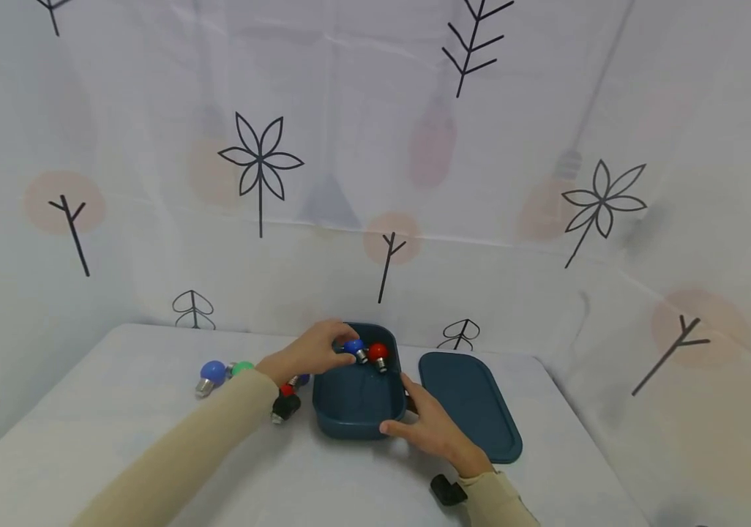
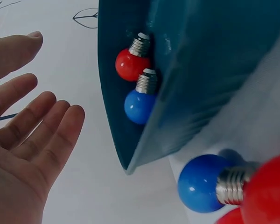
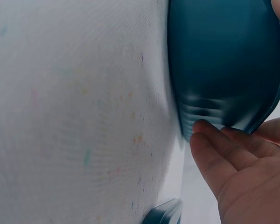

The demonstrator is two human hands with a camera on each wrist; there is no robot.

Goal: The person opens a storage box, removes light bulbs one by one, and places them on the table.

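Note:
A dark teal box stands on the table. Inside, at its far end, lie a blue bulb and a red bulb. My left hand hovers over the box's left rim beside the blue bulb; in the left wrist view its fingers are spread and hold nothing. Against the box's right side rests my right hand, thumb near the front corner. The right wrist view shows its nearly straight fingers touching the outer wall.
Left of the box lie more bulbs: a blue one, a green one and a red one, partly behind the left arm. A flat teal lid lies to the right. A patterned white cloth hangs behind the table.

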